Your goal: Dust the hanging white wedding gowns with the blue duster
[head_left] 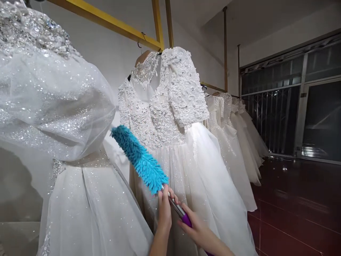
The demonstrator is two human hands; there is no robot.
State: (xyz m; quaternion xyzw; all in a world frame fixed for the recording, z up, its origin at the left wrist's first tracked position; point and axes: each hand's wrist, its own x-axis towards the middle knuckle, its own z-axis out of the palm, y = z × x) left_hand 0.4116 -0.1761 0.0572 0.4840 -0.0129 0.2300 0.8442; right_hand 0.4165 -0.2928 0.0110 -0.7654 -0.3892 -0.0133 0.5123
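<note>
A duster [138, 156] with a fluffy blue head, a metal rod and a purple grip slants up to the left across the middle of the view. My left hand [165, 206] is closed round the rod just below the blue head. Lower down, my right hand [193, 225] wraps the rod at the purple grip. Behind the duster hangs a white beaded wedding dress [165, 106] with short sleeves and a full skirt. The blue head overlaps its bodice; whether they touch I cannot tell. Close on the left is a glittery puff-sleeved wedding dress [90, 199].
A yellow metal rail [106, 21] carries the dresses from above. More white gowns [234, 131] hang in a row farther back on the right. Dark red floor tiles [290, 209] lead to a glass door [322, 121] with a metal grille beside it.
</note>
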